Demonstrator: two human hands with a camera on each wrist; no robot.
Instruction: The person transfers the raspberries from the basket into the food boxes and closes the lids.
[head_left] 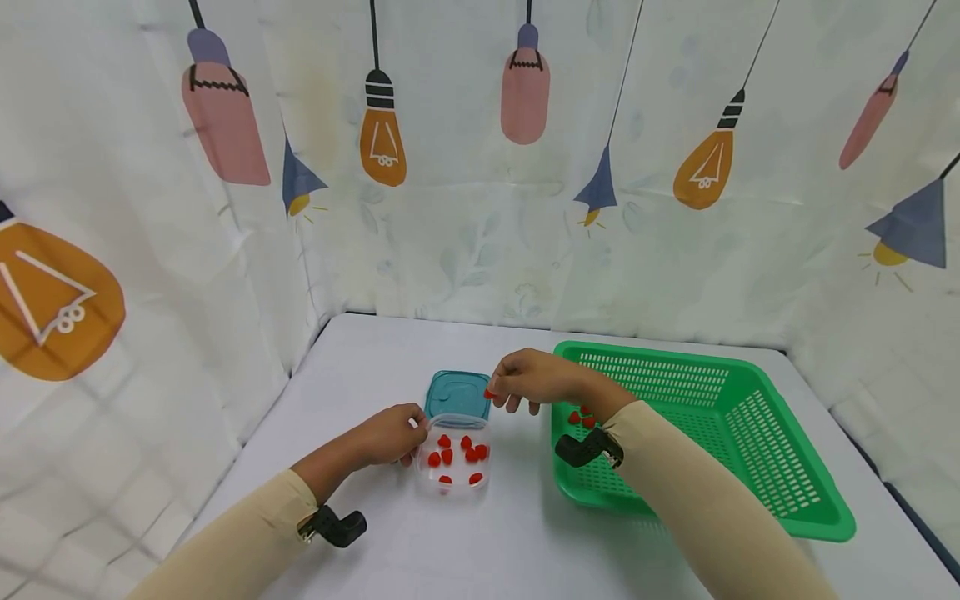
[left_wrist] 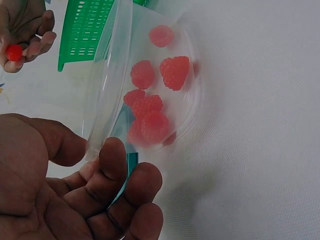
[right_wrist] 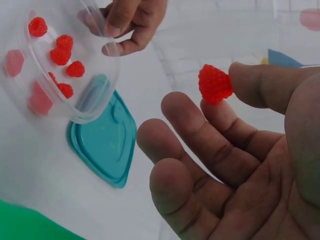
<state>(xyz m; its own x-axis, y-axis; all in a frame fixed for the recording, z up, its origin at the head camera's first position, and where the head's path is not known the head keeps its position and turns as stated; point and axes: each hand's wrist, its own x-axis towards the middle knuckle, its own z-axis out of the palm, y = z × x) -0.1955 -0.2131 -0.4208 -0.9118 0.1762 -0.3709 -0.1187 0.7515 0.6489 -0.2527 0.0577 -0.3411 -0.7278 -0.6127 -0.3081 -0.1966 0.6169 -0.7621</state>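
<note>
A clear plastic container with several red raspberries inside stands on the table. My left hand pinches the container's rim on its left side, thumb and forefinger on the edge in the left wrist view. Between the thumb and forefinger of my right hand is a single raspberry, its other fingers spread loosely. That hand hovers beside the teal lid, which lies flat just behind the container. In the right wrist view the lid's blue-green surface and the container both show.
A large green plastic basket with slotted walls takes up the table's right side. A few raspberries lie at its left end, partly behind my right wrist. A patterned curtain hangs behind the white table.
</note>
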